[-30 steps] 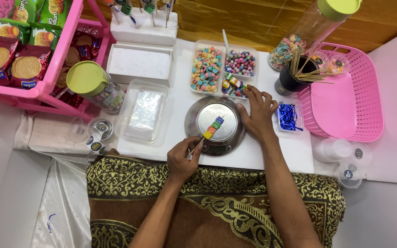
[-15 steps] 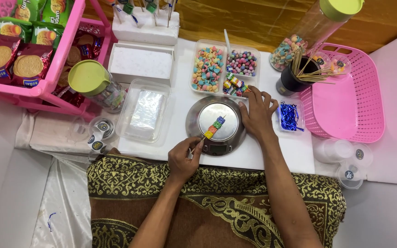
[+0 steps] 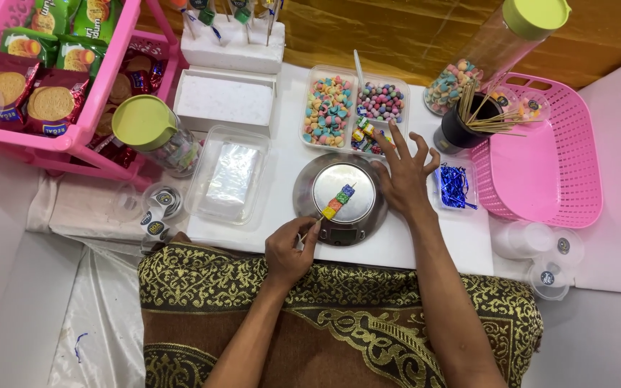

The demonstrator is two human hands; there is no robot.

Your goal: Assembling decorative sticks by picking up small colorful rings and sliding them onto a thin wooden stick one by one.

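Note:
My left hand [image 3: 290,248] pinches the lower end of a thin wooden skewer [image 3: 336,202] threaded with several coloured candy cubes. The skewer lies across the round pan of a silver kitchen scale [image 3: 364,223] on the white table. My right hand [image 3: 402,172] hovers with fingers spread at the scale's right edge, its fingertips reaching over a clear tray of mixed candies [image 3: 366,138]. It holds nothing that I can see. A second clear tray of pastel candies [image 3: 328,111] stands just left of that tray.
A black cup of skewers [image 3: 463,128] and a pink basket [image 3: 544,151] stand right. Blue twist ties [image 3: 455,187] lie beside the scale. A clear lidded box [image 3: 228,179], a green-lidded jar [image 3: 154,136], white foam blocks [image 3: 226,97] and a pink snack rack [image 3: 44,79] stand left.
My right hand has lifted from the scale's rim and spread its fingers toward the candy tray. The left hand and skewer have stayed in place.

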